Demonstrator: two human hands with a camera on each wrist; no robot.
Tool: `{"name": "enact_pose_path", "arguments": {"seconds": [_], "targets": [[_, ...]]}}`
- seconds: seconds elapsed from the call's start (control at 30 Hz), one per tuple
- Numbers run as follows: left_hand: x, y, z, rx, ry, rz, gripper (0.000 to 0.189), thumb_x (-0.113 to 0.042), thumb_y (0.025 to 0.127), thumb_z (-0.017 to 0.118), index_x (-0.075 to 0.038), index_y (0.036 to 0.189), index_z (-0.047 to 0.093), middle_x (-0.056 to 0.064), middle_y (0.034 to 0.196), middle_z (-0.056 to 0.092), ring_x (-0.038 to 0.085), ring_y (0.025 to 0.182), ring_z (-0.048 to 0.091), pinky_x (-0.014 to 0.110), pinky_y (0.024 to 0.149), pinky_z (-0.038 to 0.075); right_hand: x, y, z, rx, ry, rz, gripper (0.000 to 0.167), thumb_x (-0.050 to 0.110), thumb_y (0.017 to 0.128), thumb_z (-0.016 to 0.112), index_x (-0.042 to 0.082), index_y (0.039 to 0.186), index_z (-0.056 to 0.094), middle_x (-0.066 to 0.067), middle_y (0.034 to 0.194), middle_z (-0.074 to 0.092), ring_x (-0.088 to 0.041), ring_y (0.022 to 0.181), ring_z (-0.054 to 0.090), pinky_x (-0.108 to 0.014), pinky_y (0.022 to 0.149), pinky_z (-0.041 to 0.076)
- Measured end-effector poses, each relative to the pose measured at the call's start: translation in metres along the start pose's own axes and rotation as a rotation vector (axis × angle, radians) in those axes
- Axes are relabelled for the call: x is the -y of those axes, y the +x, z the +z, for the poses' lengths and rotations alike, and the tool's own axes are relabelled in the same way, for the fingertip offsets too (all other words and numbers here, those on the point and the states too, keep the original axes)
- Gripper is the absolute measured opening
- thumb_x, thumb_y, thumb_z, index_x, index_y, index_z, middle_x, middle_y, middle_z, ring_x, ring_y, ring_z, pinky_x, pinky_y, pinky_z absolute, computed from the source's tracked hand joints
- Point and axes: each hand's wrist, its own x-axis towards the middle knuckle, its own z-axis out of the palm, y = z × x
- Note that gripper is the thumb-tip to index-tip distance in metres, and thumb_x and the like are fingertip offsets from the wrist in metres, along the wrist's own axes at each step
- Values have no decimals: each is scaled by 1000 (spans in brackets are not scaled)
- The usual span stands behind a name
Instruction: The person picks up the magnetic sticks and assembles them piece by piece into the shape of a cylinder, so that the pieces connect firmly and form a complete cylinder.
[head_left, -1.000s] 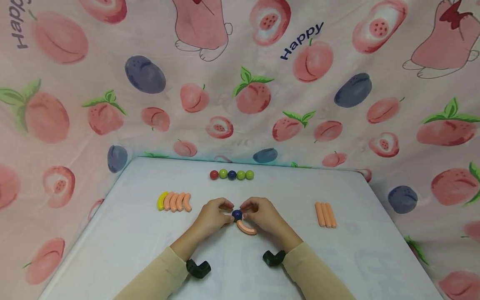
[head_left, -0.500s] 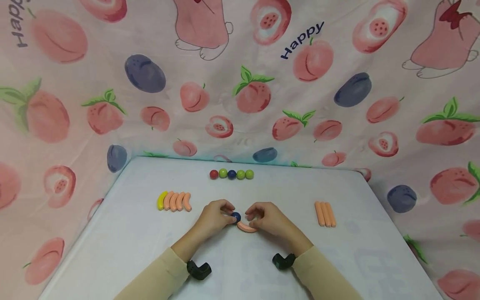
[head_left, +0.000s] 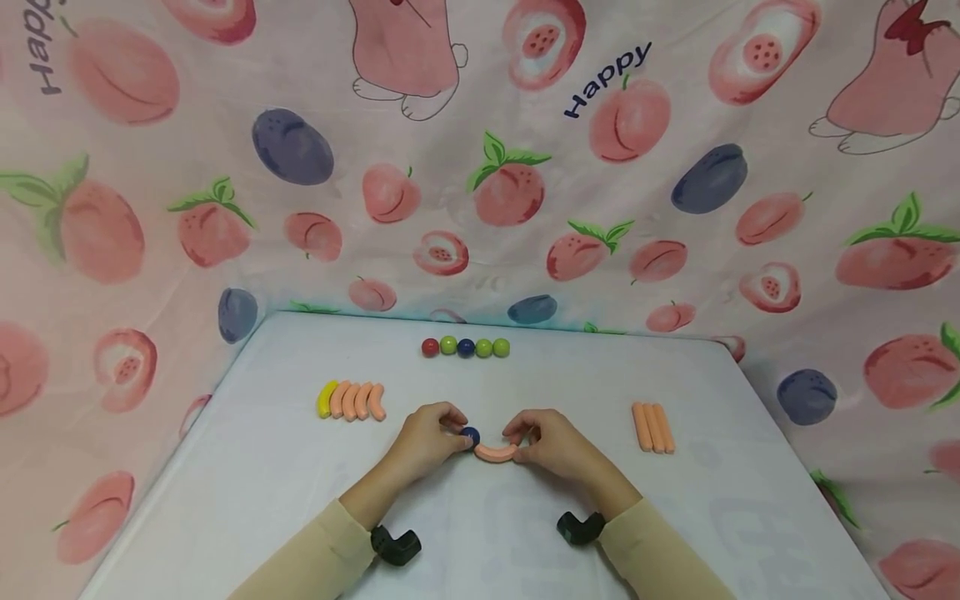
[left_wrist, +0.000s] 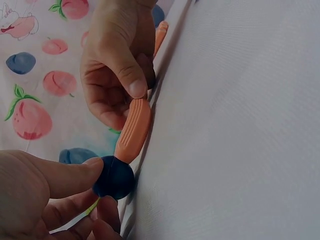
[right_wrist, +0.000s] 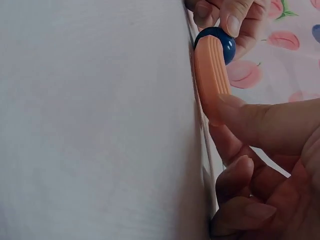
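Observation:
Near the middle of the table, my left hand (head_left: 426, 439) pinches a dark blue ball (head_left: 470, 436) between thumb and fingers. My right hand (head_left: 553, 444) pinches the far end of a ribbed, curved orange stick (head_left: 495, 454). In the left wrist view the stick (left_wrist: 134, 129) touches the ball (left_wrist: 115, 179) at its other end. From the right wrist, my thumb lies on the stick's near end (right_wrist: 211, 80), with the ball (right_wrist: 228, 47) at its far end.
Behind the hands lies a row of red, green and blue balls (head_left: 466, 348). At left, several curved orange sticks (head_left: 351, 401) lie beside a yellow one (head_left: 326, 399). Three straight orange sticks (head_left: 653, 427) lie at right. A fruit-printed cloth (head_left: 442, 167) hangs behind the white table (head_left: 480, 533).
My right hand has moved away from the ball, right and slightly nearer, and now pinches the curved stick's end. The stick lies more level; the left hand keeps hold of the ball.

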Motion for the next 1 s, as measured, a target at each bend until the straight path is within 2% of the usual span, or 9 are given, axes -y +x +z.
{"name": "enact_pose_path", "arguments": {"seconds": [0.2, 0.33, 0.53, 0.73, 1.0], "targets": [[1, -1, 0, -3, 2, -10, 20, -21, 91, 86, -15, 108, 76, -1, 100, 75, 19, 102, 65, 42, 90, 52, -1, 1, 2, 13, -56, 14, 27, 8, 84, 90, 24, 102, 79, 5, 94, 69, -15, 83, 54, -26, 72, 44], [1, -1, 0, -9, 11, 2, 22, -20, 91, 86, -13, 109, 75, 0, 99, 74, 20, 100, 65, 44, 91, 53, 1, 1, 0, 28, -78, -14, 21, 9, 87, 88, 24, 99, 78, 5, 92, 67, -16, 84, 54, -27, 73, 44], [2, -1, 1, -9, 32, 6, 22, -21, 91, 86, -14, 109, 75, -1, 98, 73, 19, 99, 65, 44, 91, 53, -4, 5, -3, 53, -5, -35, 16, 10, 91, 85, 21, 101, 78, 3, 95, 70, -18, 83, 55, -27, 72, 45], [3, -2, 2, -1, 38, 13, 24, -23, 90, 88, -14, 109, 75, -2, 96, 73, 17, 96, 64, 41, 88, 52, -9, 6, -7, 33, 77, -27, 18, 6, 91, 81, 17, 105, 80, 0, 99, 73, -17, 77, 55, -26, 68, 46], [5, -8, 0, 30, 35, 22, 24, -21, 90, 88, -15, 109, 75, -3, 96, 73, 17, 96, 64, 36, 84, 51, -15, 9, -11, 52, 105, -30, 16, 8, 92, 81, 15, 106, 82, 0, 99, 74, -16, 80, 54, -25, 71, 45]]}}
